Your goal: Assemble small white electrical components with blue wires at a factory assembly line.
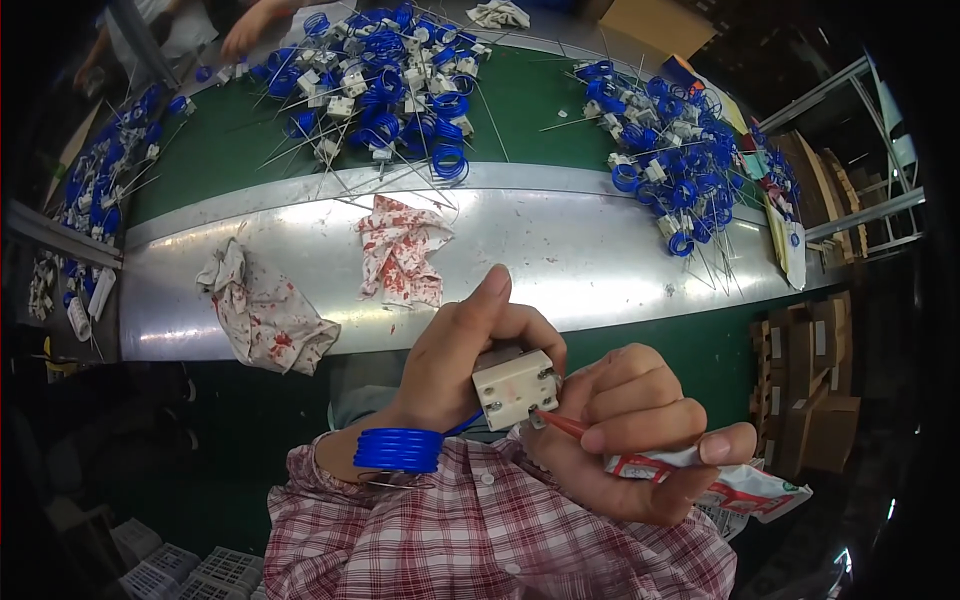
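Note:
Closed around a small white block-shaped thermostat (pixel 517 388) with metal screw terminals, my left hand (pixel 455 350) keeps it in front of my chest. A blue wire coil (pixel 398 450) hangs below my left wrist, its blue lead running up toward the block. My right hand (pixel 640 425) grips a squeeze tube (pixel 745 485), white and red and crumpled at its tail. The tube's red pointed nozzle (pixel 562 424) meets the lower edge of the block beside a terminal. My right fingers hide part of the tube.
Across the metal-edged bench (pixel 560 270) lie two red-stained rags, one crumpled rag (pixel 400 250) and one longer rag (pixel 265 310). Beyond, on the green surface, are heaps of blue-coiled thermostats (pixel 380 90), with another pile (pixel 670 140) at right. A co-worker's hand (pixel 245 35) reaches in at far left. Cardboard boxes (pixel 810 370) stand right.

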Tool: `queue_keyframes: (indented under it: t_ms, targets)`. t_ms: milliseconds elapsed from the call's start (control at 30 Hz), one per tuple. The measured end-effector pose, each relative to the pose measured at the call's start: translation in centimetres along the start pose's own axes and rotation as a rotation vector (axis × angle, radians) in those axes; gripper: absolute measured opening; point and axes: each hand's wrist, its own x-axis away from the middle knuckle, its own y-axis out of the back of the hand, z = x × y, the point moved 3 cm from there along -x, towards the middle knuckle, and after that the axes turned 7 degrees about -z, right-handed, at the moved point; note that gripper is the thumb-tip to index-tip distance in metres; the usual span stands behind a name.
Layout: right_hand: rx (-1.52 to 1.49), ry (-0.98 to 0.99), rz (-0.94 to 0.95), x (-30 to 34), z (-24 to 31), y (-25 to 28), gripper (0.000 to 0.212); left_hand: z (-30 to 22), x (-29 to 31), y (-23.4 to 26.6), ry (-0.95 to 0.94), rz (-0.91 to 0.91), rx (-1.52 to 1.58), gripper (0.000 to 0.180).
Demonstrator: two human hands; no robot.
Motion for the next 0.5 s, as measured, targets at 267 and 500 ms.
queue_keyframes:
  t_ms: [267, 500]
  targets:
    - [0.013, 0.055, 0.057, 0.2, 0.1, 0.0, 0.019, 0.2, -0.1, -0.1, 0.021, 0.008, 0.032, 0.07]
    - [-0.013, 0.079, 0.145, 1.0, -0.4, -0.4, 0.02, 0.5, -0.2, 0.8, 0.056, -0.048, 0.066, 0.07]
